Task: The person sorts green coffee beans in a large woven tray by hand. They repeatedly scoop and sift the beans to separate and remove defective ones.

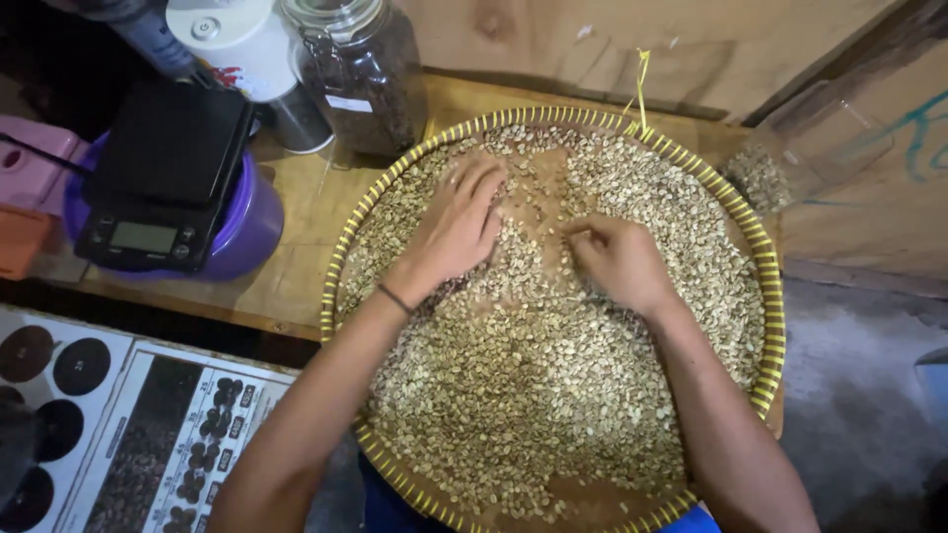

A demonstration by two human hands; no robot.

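A round woven tray with a yellow rim (770, 326) holds a wide layer of pale green coffee beans (513, 395). My left hand (456, 229) lies flat on the beans in the upper middle of the tray, fingers spread, a thin dark band on the wrist. My right hand (617, 259) rests on the beans just to the right of it, fingers curled with the fingertips pinched down among the beans. A patch of bare brown tray bottom shows between and above the two hands.
A black digital scale (163, 178) sits on a purple bowl (252, 227) at the left. Behind it stand a white container (237, 44) and a glass jar of dark beans (365, 74). A clear plastic tub (800, 148) is at right. Printed bean charts (148, 444) lie at lower left.
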